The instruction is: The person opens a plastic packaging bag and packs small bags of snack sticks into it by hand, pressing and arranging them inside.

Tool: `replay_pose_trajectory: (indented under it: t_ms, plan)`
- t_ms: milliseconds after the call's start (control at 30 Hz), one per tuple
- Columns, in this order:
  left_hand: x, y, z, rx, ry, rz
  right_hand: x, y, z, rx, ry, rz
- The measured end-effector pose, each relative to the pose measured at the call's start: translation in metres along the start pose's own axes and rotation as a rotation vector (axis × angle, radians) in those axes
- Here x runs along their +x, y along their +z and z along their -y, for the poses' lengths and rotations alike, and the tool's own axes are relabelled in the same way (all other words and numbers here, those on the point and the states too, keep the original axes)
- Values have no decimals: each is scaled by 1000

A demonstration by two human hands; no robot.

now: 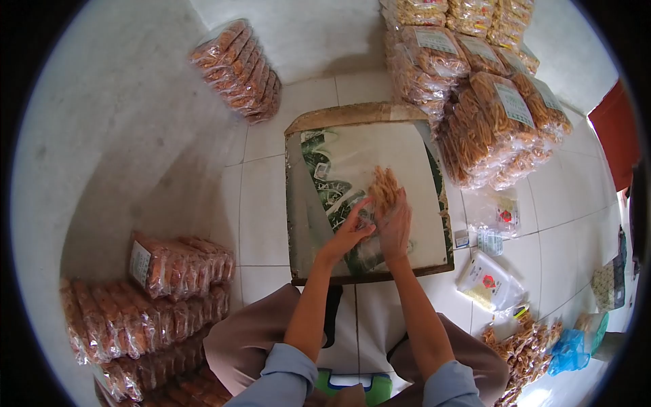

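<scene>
A small bundle of light-brown snack strips (384, 184) sits over the low table, with clear plastic film showing around its lower end. My left hand (352, 229) pinches the clear plastic bag (366, 214) just left of the bundle. Along the bundle's right side my right hand (395, 227) presses with its fingers held together, pointing away from me. Both hands hide part of the plastic, so I cannot see how far the strips lie inside it. Under them is the low table (413, 146), its top covered with a worn white and green printed sheet.
Large packs of brown strips (495, 122) are stacked at the far right. Another pack stack (237, 71) leans by the wall. More packs (149, 298) stand at left. On the floor at right lie a printed plastic packet (491, 281), loose strips (522, 346) and a blue bag (568, 353).
</scene>
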State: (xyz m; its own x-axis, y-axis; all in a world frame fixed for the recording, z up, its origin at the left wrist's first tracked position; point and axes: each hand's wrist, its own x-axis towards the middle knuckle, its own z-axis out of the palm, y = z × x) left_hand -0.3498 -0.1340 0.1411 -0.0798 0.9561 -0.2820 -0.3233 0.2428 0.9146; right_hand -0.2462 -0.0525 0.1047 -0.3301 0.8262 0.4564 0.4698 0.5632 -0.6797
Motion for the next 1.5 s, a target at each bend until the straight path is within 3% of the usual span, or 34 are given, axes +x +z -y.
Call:
replay_pose_trajectory:
  t_ms: [67, 133, 267, 333, 400, 533, 600, 733, 833, 900, 1033, 1100, 1133, 1200, 1233, 1300, 1433, 1500]
  plan:
    - [6, 0, 6, 97, 83, -86, -2, -10, 5, 44, -4, 38]
    - [17, 3, 11, 153, 150, -449, -6, -16, 7, 87, -3, 80]
    - [35, 3, 18, 116, 327, -514, -15, -21, 3, 143, -11, 133]
    - [36, 1, 13, 24, 149, -413, -14, -20, 2, 107, -24, 128]
    - [32, 3, 9, 81, 132, -349, -13, -17, 3, 300, 242, 166]
    - [18, -2, -3, 70, 34, -159, 1, -1, 5, 93, 24, 5]
    - [16, -4, -7, 100, 84, -161, 2, 7, 5, 498, 219, -20]
    - [17, -13, -8, 83, 122, -72, -12, 14, -5, 561, 198, -38]
    - [14, -13, -8, 115, 88, -56, -11, 5, -9, 312, 60, 61]
    - [12, -11, -11, 136, 71, -33, 0, 2, -5, 142, -140, -72]
    - [8, -8, -20, 125, 32, -16, 1, 6, -16, 159, -94, 15]
    - [9, -6, -20, 111, 44, -18, -9, -5, -16, 2, -90, 76]
    - [10, -5, -19, 96, 52, -23, -14, -10, -15, -3, -92, 75]
    - [11, -5, -17, 96, 58, -14, -24, -17, -10, 284, 190, 313]
    - [11, -5, -16, 98, 62, -7, -24, -15, -10, 284, 192, 314]
    - [10, -5, -14, 109, 56, -7, -21, -5, -13, 261, -65, 215]
    - [12, -9, -14, 156, 77, 5, -3, 14, -21, 181, -79, 192]
    - [13, -11, -15, 141, 71, 5, 1, 10, -12, 400, 99, 114]
